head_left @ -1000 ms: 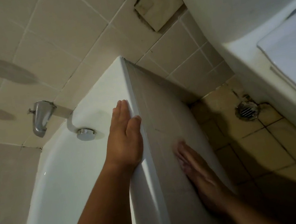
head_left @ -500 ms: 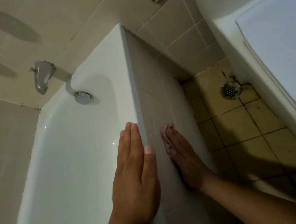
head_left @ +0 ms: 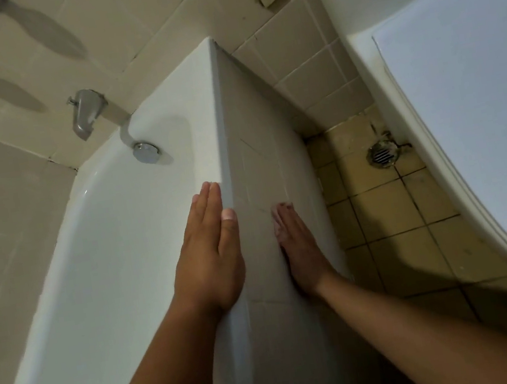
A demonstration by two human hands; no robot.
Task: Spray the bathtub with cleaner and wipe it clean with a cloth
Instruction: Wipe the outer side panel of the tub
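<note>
Nearest: both forearms reach forward, one on each side of the tub's outer corner edge.
- Left hand [head_left: 209, 258] lies flat on the white rim of the bathtub [head_left: 195, 128], fingers straight and close together, thumb along the edge. It holds nothing.
- Right hand [head_left: 301, 250] is pressed flat on the tiled side panel [head_left: 258, 144], fingers straight. There is a pale smear at the fingertips; foam or residue, cannot tell.
- No cloth or cleaner bottle is in view.

Step, as judged: bare-palm rubbing of the rim and panel. It would go better with even pressure and overlapping strokes along the edge, the left hand serving as a brace.

Room: the panel drops to the yellowed floor [head_left: 391, 210], a narrow strip bounded by a white fixture [head_left: 467, 124]. The floor drain [head_left: 382, 155] sits farther off. The rim runs unobstructed to the chrome cap [head_left: 146, 151] and spout [head_left: 83, 114] at the far wall.
</note>
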